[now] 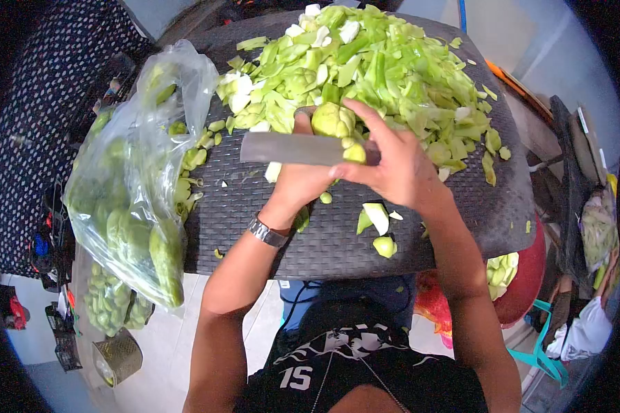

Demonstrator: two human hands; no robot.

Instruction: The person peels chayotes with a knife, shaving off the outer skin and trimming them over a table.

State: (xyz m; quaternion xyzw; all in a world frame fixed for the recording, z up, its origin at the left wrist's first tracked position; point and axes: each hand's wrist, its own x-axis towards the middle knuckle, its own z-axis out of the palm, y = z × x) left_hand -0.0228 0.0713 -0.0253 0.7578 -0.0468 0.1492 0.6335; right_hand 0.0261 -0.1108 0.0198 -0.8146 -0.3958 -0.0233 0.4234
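Note:
My left hand [303, 177], with a metal watch on its wrist, is closed around a pale green chayote [333, 120]. Most of its fingers are hidden behind the knife. In my right hand [403, 165] is a knife with a broad grey blade [289, 149] that points left across the front of the chayote. Small cut bits [353, 152] sit at the blade near my right thumb. A large heap of green peelings and slices [393, 82] lies just beyond both hands. Nearer to me are a white-faced piece [376, 217] and a small green end piece [385, 246].
The dark woven table [248, 241] carries a clear plastic bag [127, 186] of chayotes at left, with loose trimmings beside it. On the floor are another bag of green pieces [108, 299] and a tin [117, 358]. A red basin [530, 282] holds pale green pieces at lower right.

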